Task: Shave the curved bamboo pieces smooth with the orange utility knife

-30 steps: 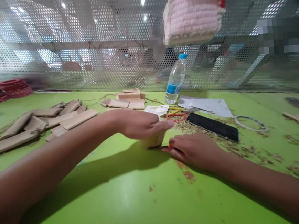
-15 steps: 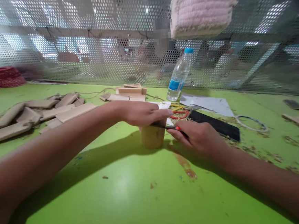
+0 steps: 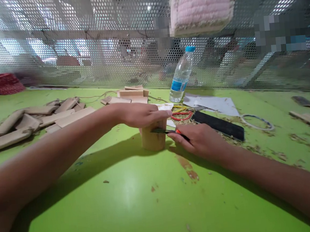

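Note:
A tan wooden block [image 3: 153,139] stands upright on the green table. My left hand [image 3: 141,115] lies over its top, gripping it from above, with the thumb stretched to the right. Much of the block's upper part is hidden under that hand. In my right hand [image 3: 196,136] is a knife [image 3: 169,131] with a dark blade and a red-orange spot near the handle. Its blade lies level across the near face of the block, touching it. The fingers cover most of the handle.
Loose wood pieces [image 3: 41,116] lie at the left, and more wood strips [image 3: 132,94] behind. A water bottle [image 3: 179,80], white paper [image 3: 210,102], red-handled scissors [image 3: 181,116], a black phone [image 3: 220,125] and a ring [image 3: 257,123] sit beyond my right hand. A perforated metal screen [image 3: 107,59] closes the back.
The view has shifted slightly, so everything sits a little further left and higher. The knife blade is slightly lower on the block's face. Both hands keep their hold.

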A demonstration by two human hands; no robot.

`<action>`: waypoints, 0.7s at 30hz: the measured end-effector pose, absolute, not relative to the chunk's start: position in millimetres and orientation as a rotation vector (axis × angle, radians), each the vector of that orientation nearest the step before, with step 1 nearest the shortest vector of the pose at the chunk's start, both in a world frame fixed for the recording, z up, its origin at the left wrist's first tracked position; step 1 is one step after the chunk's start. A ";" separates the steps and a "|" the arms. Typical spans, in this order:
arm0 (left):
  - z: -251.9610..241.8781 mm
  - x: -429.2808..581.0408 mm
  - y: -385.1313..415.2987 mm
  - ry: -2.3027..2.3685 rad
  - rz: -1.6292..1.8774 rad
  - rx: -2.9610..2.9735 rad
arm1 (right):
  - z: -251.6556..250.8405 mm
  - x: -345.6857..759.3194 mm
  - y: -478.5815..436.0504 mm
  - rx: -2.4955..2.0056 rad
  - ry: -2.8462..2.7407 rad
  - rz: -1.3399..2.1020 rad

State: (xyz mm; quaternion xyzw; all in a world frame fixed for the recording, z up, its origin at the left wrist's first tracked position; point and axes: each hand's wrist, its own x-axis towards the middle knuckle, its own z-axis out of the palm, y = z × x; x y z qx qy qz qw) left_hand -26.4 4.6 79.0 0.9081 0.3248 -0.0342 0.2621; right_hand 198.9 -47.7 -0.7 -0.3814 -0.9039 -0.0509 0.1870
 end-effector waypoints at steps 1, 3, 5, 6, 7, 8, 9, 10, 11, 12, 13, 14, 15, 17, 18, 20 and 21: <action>79.1 -26.7 4.9 0.869 -0.099 2.452 | -0.3 198.9 -47.9 -1.085 -2.552 -0.131; 80.1 -27.0 4.3 0.926 -0.108 2.466 | -0.5 199.3 -49.4 -1.098 -2.600 -0.119; 82.3 -26.7 1.7 1.048 -0.114 2.493 | -2.1 200.1 -52.0 -1.091 -2.689 -0.128; 83.5 -26.3 -0.2 1.101 -0.116 2.503 | -3.2 200.6 -53.6 -1.079 -2.727 -0.137; 84.7 -25.7 -2.3 1.136 -0.116 2.510 | -4.4 200.9 -55.0 -1.065 -2.749 -0.148; 85.7 -25.0 -4.3 1.145 -0.117 2.515 | -5.4 201.0 -56.3 -1.051 -2.750 -0.164; 86.4 -24.4 -6.0 1.134 -0.118 2.520 | -6.0 200.7 -57.2 -1.037 -2.731 -0.180; 86.8 -23.8 -7.4 1.120 -0.112 2.526 | -6.2 200.0 -57.8 -1.020 -2.702 -0.197; 86.8 -23.4 -8.2 1.099 -0.103 2.527 | -6.0 198.8 -58.0 -1.004 -2.666 -0.222; 86.4 -23.2 -8.5 1.060 -0.096 2.522 | -5.3 197.2 -58.0 -0.988 -2.627 -0.253; 85.8 -23.2 -8.3 1.004 -0.092 2.509 | -4.4 195.3 -57.8 -0.976 -2.585 -0.289; 85.1 -23.4 -7.7 0.940 -0.087 2.492 | -3.3 193.5 -57.7 -0.971 -2.542 -0.323; 84.2 -23.6 -6.9 0.877 -0.083 2.472 | -2.2 191.8 -57.7 -0.974 -2.505 -0.351; 82.7 -23.9 -5.2 0.790 -0.083 2.442 | -0.9 189.3 -58.5 -0.987 -2.463 -0.383; 82.2 -23.9 -4.5 0.785 -0.077 2.443 | -0.8 188.7 -59.3 -0.994 -2.458 -0.387; 81.5 -23.4 -3.6 0.819 -0.071 2.466 | -2.0 188.6 -61.3 -1.005 -2.469 -0.386; 81.6 -23.1 -3.5 0.834 -0.077 2.479 | -3.0 188.8 -62.3 -1.015 -2.477 -0.383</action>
